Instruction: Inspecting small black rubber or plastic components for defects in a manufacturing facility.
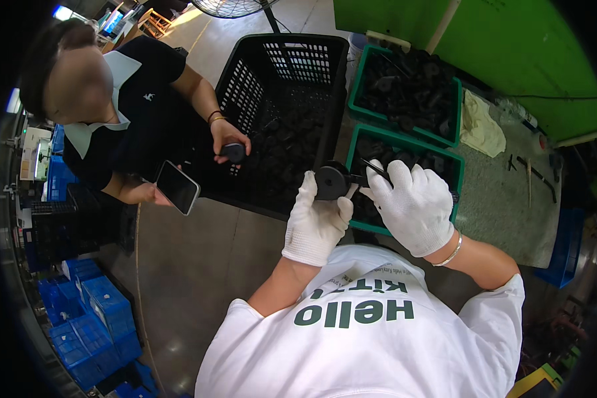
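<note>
Both my hands wear white knit gloves. My left hand [315, 222] grips a round black plastic part [330, 182] from below. My right hand [414, 205] is closed on a thin black tool [376, 169] set against the part's right side. Just beyond my hands stands a green bin [456, 174] filled with black parts.
A second green bin [358, 99] of black parts sits farther back, with a large black slotted crate [312, 50] to its left. A co-worker at the left holds a phone [177, 187] and a small black part [233, 153]. Blue crates [89, 315] stack at lower left. A cloth [481, 126] lies on the grey worktop [511, 212].
</note>
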Tool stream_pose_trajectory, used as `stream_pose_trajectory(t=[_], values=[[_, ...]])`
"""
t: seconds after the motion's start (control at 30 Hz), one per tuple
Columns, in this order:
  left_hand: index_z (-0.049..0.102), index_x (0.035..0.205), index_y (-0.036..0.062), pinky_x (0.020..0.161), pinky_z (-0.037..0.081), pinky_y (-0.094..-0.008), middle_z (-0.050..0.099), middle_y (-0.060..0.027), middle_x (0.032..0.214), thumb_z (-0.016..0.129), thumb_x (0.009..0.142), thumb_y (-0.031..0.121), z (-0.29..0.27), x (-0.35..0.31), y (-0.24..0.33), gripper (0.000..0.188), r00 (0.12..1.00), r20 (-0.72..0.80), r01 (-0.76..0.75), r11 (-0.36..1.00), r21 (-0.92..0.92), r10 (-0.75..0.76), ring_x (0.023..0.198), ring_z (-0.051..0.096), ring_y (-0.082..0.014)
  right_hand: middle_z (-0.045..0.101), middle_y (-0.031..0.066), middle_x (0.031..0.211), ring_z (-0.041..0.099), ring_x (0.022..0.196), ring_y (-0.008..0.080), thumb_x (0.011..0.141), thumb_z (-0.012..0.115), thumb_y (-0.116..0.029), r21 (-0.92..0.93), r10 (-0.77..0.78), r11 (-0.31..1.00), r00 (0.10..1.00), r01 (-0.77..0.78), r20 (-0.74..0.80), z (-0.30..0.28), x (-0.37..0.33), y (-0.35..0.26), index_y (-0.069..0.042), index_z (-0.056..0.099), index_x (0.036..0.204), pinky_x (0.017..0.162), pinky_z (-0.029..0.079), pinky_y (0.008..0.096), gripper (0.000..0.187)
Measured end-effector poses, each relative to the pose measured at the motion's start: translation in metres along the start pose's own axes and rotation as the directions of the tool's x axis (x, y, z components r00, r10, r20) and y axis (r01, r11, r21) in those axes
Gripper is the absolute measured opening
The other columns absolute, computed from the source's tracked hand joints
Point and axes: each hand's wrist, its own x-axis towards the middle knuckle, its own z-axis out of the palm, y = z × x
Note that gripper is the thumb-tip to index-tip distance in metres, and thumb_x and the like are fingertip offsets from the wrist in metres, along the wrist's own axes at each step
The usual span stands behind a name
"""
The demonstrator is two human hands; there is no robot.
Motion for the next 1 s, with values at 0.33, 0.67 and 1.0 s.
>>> stream_pose_trajectory(t=[0.33, 0.67, 1.0], values=[[0.055, 0.11, 0.0109, 0.063, 0.056, -0.0288, 0.061, -0.0074, 0.101, 0.059, 0.093, 0.034, -0.002, -0.001, -0.009, 0.029, 0.985, 0.173, 0.003, 0.997, 0.076, -0.016, 0.088, 0.066, -0.0269, 0.046, 0.0015, 0.073, 0.051, 0.059, 0.0174, 0.074, 0.069, -0.027, 0.038, 0.007, 0.999, 0.999, -0.009, 0.053, -0.01, -0.002, 0.009, -0.014, 0.066, 0.092, 0.051, 0.041, 0.0311, 0.023], [0.059, 0.104, 0.0116, 0.055, 0.053, -0.0267, 0.062, -0.0114, 0.098, 0.06, 0.091, 0.039, -0.007, -0.002, -0.003, 0.03, 0.986, 0.157, 0.043, 0.998, 0.037, -0.048, 0.08, 0.065, -0.0277, 0.045, 0.0028, 0.074, 0.048, 0.057, 0.0176, 0.069, 0.073, -0.026, 0.061, -0.034, 0.998, 0.999, 0.032, 0.033, -0.004, -0.003, 0.004, -0.013, 0.065, 0.102, 0.049, 0.04, 0.0313, 0.036], [0.047, 0.112, 0.0034, 0.067, 0.053, -0.0311, 0.056, -0.0189, 0.112, 0.065, 0.089, 0.036, -0.007, -0.012, 0.006, 0.044, 0.82, 0.501, -0.502, 0.767, 0.4, 0.276, 0.088, 0.064, -0.0278, 0.041, -0.0002, 0.071, 0.043, 0.052, 0.0131, 0.07, 0.071, -0.027, 0.071, -0.161, 0.984, 0.985, 0.165, -0.063, -0.009, 0.002, 0.013, -0.015, 0.068, 0.101, 0.045, 0.035, 0.0276, 0.033]])
